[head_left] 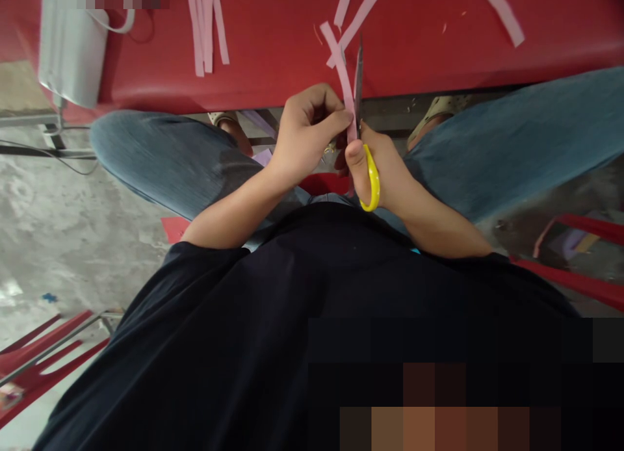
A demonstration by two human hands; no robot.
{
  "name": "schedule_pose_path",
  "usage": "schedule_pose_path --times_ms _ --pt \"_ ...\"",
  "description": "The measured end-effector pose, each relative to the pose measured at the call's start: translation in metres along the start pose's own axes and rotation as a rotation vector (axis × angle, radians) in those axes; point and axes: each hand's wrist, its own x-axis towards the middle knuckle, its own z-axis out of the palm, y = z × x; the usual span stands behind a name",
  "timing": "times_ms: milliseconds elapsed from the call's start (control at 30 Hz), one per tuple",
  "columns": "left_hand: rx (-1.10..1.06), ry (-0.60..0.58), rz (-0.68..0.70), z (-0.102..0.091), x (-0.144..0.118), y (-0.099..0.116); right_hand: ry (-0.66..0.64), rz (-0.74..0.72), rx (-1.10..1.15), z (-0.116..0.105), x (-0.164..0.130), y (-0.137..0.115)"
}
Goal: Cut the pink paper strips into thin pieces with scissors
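Over my lap, at the table's near edge, my left hand [312,129] pinches a narrow pink strip [345,80] between thumb and fingers. My right hand [383,168] grips scissors with a yellow handle [373,181], its thumb through the loop. The scissor blades [359,80] point away from me and lie alongside the strip's right edge. Whether the strip sits between the blades I cannot tell. Just beyond the blades, two more pink strips [363,14] lie on the red table [273,48]. The fingers under both hands are partly hidden.
Several pink strips [207,32] lie at the table's left, another strip [504,15] at its right. A white device with a cable [73,61] rests at the far left edge. Red chairs [575,282] stand on both sides. Paper scraps [175,229] are on the floor.
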Motion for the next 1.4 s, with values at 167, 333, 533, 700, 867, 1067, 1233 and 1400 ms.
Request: schedule_pose_path --times_ms 167,333,533,700,867,1067,1233,1400 --pt "0.022 0.018 -0.015 0.000 0.000 0.002 -0.001 0.012 -0.004 0.000 -0.002 0.000" --pt "-0.054 0.016 -0.010 0.000 -0.001 0.009 -0.001 -0.005 0.019 0.000 -0.002 0.000" --pt "-0.156 0.023 -0.107 -0.001 -0.005 0.033 0.040 -0.008 0.017 0.004 -0.002 0.002" --pt "-0.144 0.048 -0.119 0.000 -0.003 0.032 0.035 0.011 0.021 0.003 -0.002 -0.001" --pt "-0.133 0.051 -0.129 -0.002 -0.002 0.024 0.029 0.004 0.006 0.003 -0.002 -0.001" --pt "-0.133 0.041 -0.088 -0.004 0.001 0.020 0.054 0.023 -0.030 0.004 -0.002 -0.001" --pt "-0.151 0.056 -0.087 -0.003 -0.001 0.026 0.070 0.034 -0.034 0.004 0.000 0.000" --pt "-0.161 0.063 -0.098 -0.002 -0.002 0.027 0.088 0.043 0.004 0.007 0.001 0.005"
